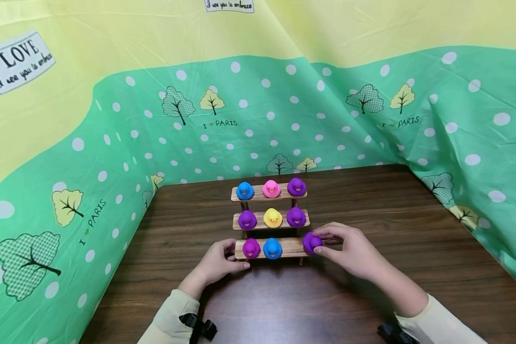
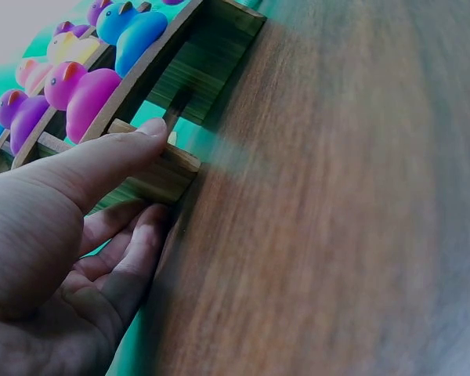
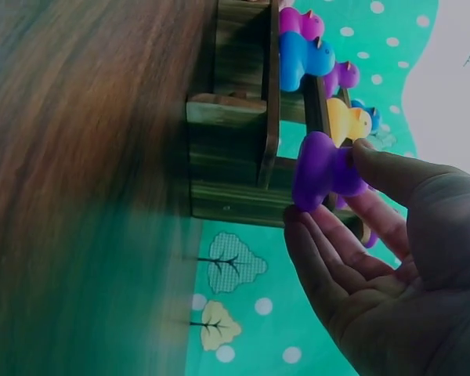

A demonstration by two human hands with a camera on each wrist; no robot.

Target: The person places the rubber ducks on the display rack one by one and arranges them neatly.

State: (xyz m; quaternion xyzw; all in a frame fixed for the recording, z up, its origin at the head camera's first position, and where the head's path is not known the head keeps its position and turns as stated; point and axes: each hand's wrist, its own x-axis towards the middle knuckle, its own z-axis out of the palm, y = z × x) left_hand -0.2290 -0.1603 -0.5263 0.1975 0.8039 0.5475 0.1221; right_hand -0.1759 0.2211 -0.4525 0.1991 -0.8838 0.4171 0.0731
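A three-tier wooden stand (image 1: 289,247) holds small toy ducks in rows. My left hand (image 1: 219,260) grips the stand's left end at the bottom tier, thumb (image 2: 145,137) in front and fingers at the side. My right hand (image 1: 354,248) pinches a purple toy duck (image 3: 317,168) between thumb and fingertips, over the right end of the bottom tier. On that tier sit a magenta duck (image 1: 251,248) and a blue duck (image 1: 273,248), with bare wood between the blue one and the held duck.
Behind, the middle tier carries a yellow duck (image 1: 273,218) between two purple ones. Blue, pink (image 1: 271,188) and purple ducks line the top tier. A dark wooden table (image 1: 189,210) bears the stand, and a green and yellow printed cloth (image 1: 249,105) surrounds it.
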